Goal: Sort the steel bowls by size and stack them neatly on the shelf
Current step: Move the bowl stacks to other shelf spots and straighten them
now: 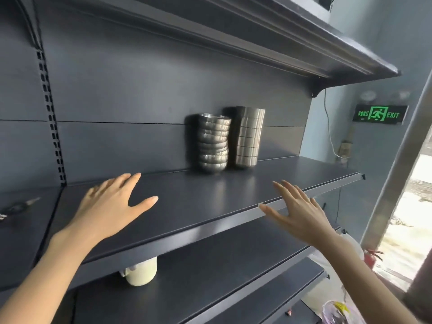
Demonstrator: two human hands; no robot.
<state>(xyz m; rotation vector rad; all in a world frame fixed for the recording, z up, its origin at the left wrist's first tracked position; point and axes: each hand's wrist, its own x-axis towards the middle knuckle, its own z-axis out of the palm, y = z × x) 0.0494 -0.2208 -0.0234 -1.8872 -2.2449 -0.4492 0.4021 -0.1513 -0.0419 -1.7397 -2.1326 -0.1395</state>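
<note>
Two bowl stacks upright, adjacent on shelf. Left hand, right hand: grip wide, holding nothing.

1. The dark shelf runs rightward from a slotted upright.
2. Two stacks of steel bowls stand on it, close to the back panel — a rounded-bowl stack and, just beside it on the right, a taller straight-sided stack.
3. The lower shelf carries a cream cup, partly hidden.
</note>
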